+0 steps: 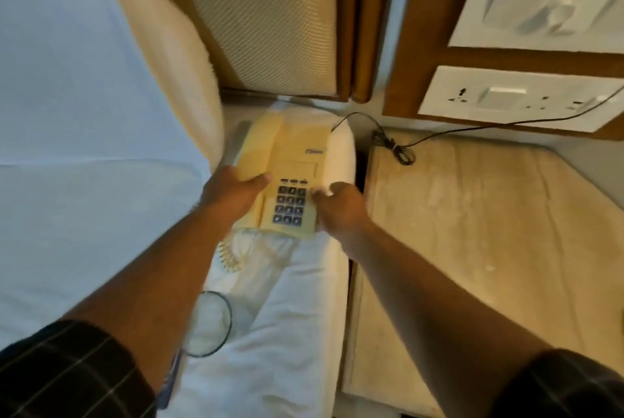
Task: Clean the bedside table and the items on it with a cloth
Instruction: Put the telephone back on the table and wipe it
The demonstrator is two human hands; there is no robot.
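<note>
Wood panelling with two white switch plates (526, 96) is seen behind a pale wooden bedside counter (472, 215), whose top looks streaked and dusty. To its left lies the bed (67, 113), and on the white bedding at the bed's edge a cream telephone (287, 181) is held between both hands. The left hand (233, 191) is curled round the lower end of the handset side, thumb on top; the right hand (341, 208) grips the keypad side, its fingers (319, 193) curled onto the phone's right edge. No cloth can be made out with certainty.

The telephone is judged light, rigid and fairly smooth plastic. The handset merely rests in its cradle and may slip off if the body is tilted, so a level, two-sided hold pinning the handset is best. A coiled cord (229, 255) trails below, and a thin black cable (439, 134) runs from the phone's rear across the counter's back corner to the wall; both limit how far it may be carried. A dark gap separates bed and counter, and a snag there is possible. Much open room is offered by the counter's top. A round dark-rimmed object (209, 326) lies on the bedding nearby.
</note>
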